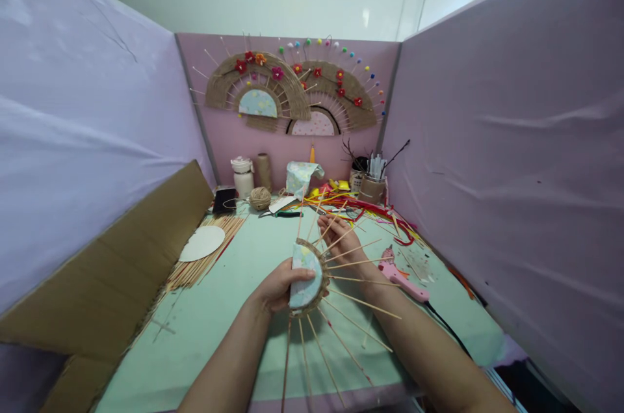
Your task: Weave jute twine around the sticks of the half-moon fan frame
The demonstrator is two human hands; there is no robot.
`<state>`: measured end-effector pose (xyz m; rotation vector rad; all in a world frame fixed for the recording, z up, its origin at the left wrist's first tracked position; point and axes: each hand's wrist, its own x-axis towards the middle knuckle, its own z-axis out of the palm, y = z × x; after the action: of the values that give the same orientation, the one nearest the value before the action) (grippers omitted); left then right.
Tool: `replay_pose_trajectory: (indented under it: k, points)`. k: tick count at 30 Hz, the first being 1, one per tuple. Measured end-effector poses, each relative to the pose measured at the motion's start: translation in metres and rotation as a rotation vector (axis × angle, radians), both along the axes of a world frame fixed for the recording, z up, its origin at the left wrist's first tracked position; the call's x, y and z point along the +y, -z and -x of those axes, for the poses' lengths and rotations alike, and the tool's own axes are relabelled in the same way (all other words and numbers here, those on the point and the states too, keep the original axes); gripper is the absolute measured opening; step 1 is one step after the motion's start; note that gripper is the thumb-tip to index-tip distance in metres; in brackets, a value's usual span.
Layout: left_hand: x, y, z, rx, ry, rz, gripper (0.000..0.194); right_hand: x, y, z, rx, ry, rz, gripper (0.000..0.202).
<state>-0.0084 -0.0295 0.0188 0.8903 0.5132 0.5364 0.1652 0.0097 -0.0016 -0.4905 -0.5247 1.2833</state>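
Note:
A half-round craft piece (305, 279), faced with pale blue patterned fabric and edged with brown twine, is gripped in my left hand (280, 286), thumb across its front. Thin wooden sticks (358, 302) fan out from its curved edge. My right hand (341, 237) is behind the upper sticks, its fingers pinched together; what they hold, if anything, is too small to make out. To the right of my right forearm lies a pink hot glue gun (402, 279) with a black cord.
Loose sticks (209, 257) and a white oval card (202, 244) lie left beside a cardboard sheet (121, 250). At the back are a twine ball (260, 198), pliers (287, 214), coloured pipe cleaners (375, 206) and a brush pot (372, 189). Two finished fans (258, 84) hang on the pink panel.

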Motion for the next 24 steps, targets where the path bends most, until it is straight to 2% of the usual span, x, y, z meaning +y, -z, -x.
replay_pose_trajectory:
  k: [6,14,19,24]
  points:
    - [0.0,0.002,-0.003,0.059,-0.051,0.026,0.03,-0.001,-0.002,0.0,-0.004,-0.001,-0.018,0.016]
    - [0.003,0.008,-0.001,-0.033,0.039,0.079,0.025,0.0,-0.002,-0.002,-0.006,0.003,0.02,0.014]
    - [0.007,0.009,-0.001,-0.045,-0.009,0.108,0.02,-0.002,-0.007,-0.01,0.014,-0.001,0.017,0.016]
    - [0.009,0.005,0.001,-0.058,-0.116,0.122,0.021,-0.002,-0.014,-0.025,0.061,-0.01,0.017,0.013]
